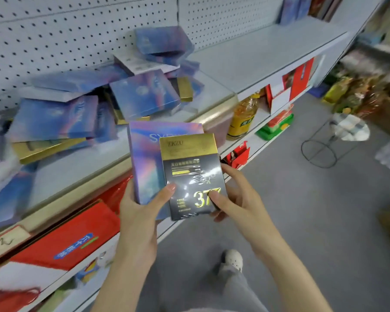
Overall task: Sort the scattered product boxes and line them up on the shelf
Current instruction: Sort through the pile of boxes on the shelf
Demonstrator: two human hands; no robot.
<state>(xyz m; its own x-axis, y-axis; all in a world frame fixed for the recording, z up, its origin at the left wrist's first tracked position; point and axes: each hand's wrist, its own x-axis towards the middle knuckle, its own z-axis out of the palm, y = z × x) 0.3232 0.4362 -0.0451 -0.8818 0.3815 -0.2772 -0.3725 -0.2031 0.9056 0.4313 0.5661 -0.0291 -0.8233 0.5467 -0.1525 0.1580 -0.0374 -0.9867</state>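
My left hand (140,212) grips purple box (144,163), thumb on black-and-gold box (189,174) stacked in front; my right hand (236,199) pinches that box's right edge. Both held off shelf (245,59) front edge. Loose boxes (81,113) heaped at shelf's left end.

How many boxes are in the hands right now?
2. A blue-purple box sits at the back, held by the left hand. A black-and-gold box overlaps its front, with the right hand gripping it and the left thumb on it. Another could be hidden behind them.
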